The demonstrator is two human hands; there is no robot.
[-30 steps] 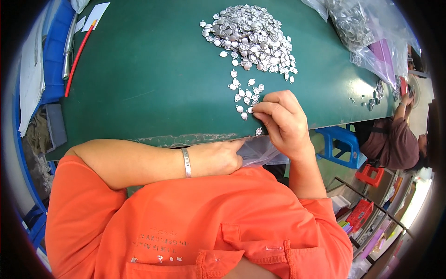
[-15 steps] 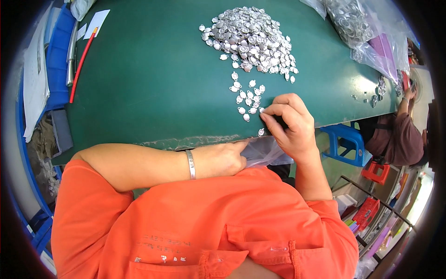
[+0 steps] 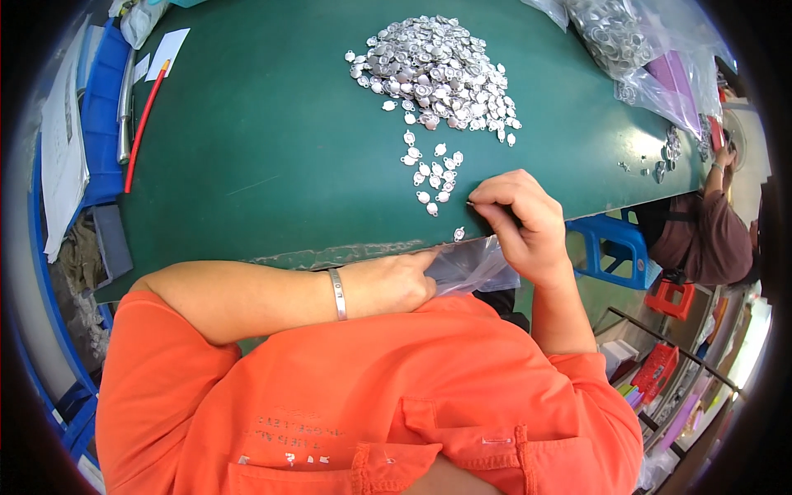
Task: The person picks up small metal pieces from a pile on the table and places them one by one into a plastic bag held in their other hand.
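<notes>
My right hand [image 3: 528, 227] is raised over the green table's near edge, thumb and forefinger pinching a small silver metal charm [image 3: 470, 203] seen edge-on. A single charm [image 3: 459, 234] lies just below and left of those fingertips. More loose charms [image 3: 435, 172] are scattered beyond it, leading up to a large heap of silver charms [image 3: 437, 70]. My left hand [image 3: 394, 282], with a metal bangle at the wrist, is at the table edge, closed at the mouth of a clear plastic bag [image 3: 474, 266]. Its fingertips are partly hidden.
At the left lie a red pen-like stick [image 3: 144, 128], white paper [image 3: 168, 53] and a blue bin [image 3: 106, 115]. Clear bags of metal parts [image 3: 615, 41] stand far right. A blue stool [image 3: 612, 250] and another person [image 3: 714, 235] are at the right.
My right hand has shifted slightly right with the pinched charm, which has turned edge-on, away from the scattered ones. My left hand stays at the bag.
</notes>
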